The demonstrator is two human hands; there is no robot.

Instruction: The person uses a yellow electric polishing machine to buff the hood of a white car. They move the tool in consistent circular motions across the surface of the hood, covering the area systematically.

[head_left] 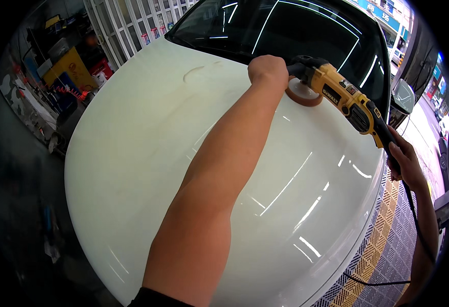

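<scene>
A yellow and black car polisher (344, 94) lies across the far right part of a white car hood (147, 133). My left hand (269, 70) is wrapped round the black front handle beside the polisher's head. My right hand (407, 159) grips the black rear handle, out past the hood's right edge. Under the head, the round brown pad (304, 95) rests on the hood close to the windshield, tilted slightly. A thin brownish compound smear (196, 71) curves over the hood's far left part. My left forearm stretches across the hood and hides its middle.
The dark windshield (306, 30) rises beyond the hood, with a side mirror (403, 96) at right. A black power cord (413, 215) hangs from the polisher along my right arm to the grey and yellow floor tiles (373, 245). Cluttered shelves and a yellow box (71, 69) stand far left.
</scene>
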